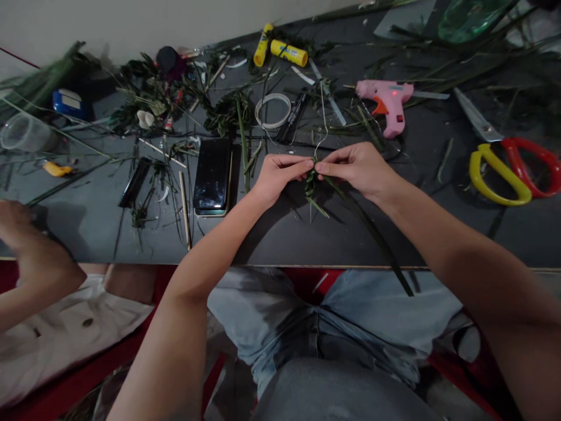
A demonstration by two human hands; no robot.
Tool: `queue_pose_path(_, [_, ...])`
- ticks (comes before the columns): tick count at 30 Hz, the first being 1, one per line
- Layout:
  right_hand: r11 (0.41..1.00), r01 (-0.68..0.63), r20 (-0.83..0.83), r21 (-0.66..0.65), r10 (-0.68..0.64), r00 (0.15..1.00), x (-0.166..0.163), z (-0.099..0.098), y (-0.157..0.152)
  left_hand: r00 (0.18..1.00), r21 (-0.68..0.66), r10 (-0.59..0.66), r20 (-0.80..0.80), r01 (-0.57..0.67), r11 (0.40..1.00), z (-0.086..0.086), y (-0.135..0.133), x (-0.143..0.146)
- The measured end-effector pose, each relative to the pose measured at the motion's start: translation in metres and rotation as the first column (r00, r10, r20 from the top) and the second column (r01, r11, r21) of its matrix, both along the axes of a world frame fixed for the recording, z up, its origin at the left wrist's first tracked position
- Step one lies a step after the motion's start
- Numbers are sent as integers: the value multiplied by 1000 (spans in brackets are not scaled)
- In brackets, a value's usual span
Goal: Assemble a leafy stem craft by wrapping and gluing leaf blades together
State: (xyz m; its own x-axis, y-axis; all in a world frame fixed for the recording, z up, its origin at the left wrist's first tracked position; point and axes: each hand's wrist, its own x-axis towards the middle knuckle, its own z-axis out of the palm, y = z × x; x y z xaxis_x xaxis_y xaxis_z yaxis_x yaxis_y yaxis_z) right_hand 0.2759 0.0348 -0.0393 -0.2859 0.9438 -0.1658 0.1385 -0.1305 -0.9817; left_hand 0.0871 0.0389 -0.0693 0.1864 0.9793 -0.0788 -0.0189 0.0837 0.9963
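Note:
My left hand (278,175) and my right hand (357,166) meet over the dark table (284,234), fingertips pinched on a small folded piece of green leaf strip (311,181). A long dark leaf blade (372,234) trails from it toward me past the table edge. A thin white wire (323,126) rises from the pinch point toward the back. Both hands are closed in a pinch.
A black phone (213,175) lies left of my hands. A pink glue gun (388,105), yellow and red scissors (512,169), a tape ring (272,110), yellow tubes (287,52) and leaf cuttings (153,93) litter the table. Another person's hand (26,245) shows at left.

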Motion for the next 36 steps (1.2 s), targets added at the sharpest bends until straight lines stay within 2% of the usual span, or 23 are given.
queue_pose_path(6, [998,-2,49,56,0,999,2,1,-1,1000,43,-5,9,5,999,0,0,0])
queue_pose_path(12, [999,12,-26,46,-11,1000,0,3,-2,999,16,-30,45,29,999,0,1,-2])
queue_pose_path(15, [997,69,-71,15,-68,995,-2,5,-1,999,7,-17,48,17,1000,2,2,-2])
queue_pose_path(19, [990,133,-65,38,-130,989,-3,7,0,998,25,-7,63,6,1000,2,2,-2])
queue_pose_path(22, [997,73,-51,-2,-73,996,-3,6,1,997,68,-19,80,13,998,1,1,-1])
queue_pose_path(25, [996,14,-109,-94,-25,994,-3,1,1,997,126,-33,68,24,992,-3,1,0])
queue_pose_path(28, [994,-17,-148,-112,0,989,-3,-5,3,997,188,-40,64,28,982,-5,2,0])
queue_pose_path(32, [998,-22,-101,-55,16,995,-2,-7,4,998,231,-35,51,22,973,-8,4,-1])
queue_pose_path(36, [983,107,-16,150,-105,994,-2,-2,2,999,226,-44,21,38,973,-9,5,-3])
